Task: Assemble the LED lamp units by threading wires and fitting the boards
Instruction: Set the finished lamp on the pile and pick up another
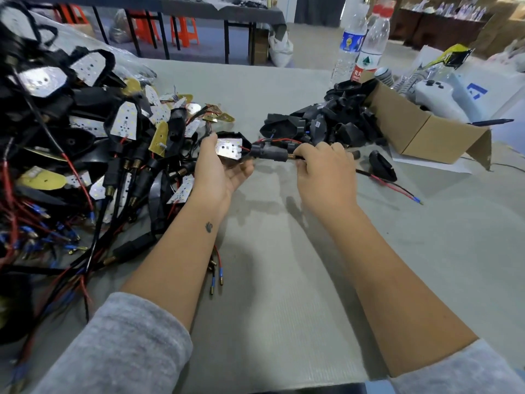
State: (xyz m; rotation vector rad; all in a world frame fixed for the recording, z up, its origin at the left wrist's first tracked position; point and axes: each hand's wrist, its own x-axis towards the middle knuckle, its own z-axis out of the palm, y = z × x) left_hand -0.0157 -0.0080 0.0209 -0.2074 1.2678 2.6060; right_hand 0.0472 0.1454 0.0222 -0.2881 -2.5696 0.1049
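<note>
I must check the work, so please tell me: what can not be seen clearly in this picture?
All in the head view:
- Right hand: its fingertips curl under, hiding how they grip the black stem.
- Lamp housing: the left hand covers its underside.
- LED board: blurred, seating unclear.
- Wire pile: cut off by the left edge.
- Bottle labels: too small.

A shiny metal LED board (pixel 229 148) sits in a matt black plastic housing (pixel 246 143) above a matt grey ribbed cloth surface (pixel 284 280), beside brown cardboard box (pixel 420 137) and clear glossy plastic bottles (pixel 369 49).
</note>
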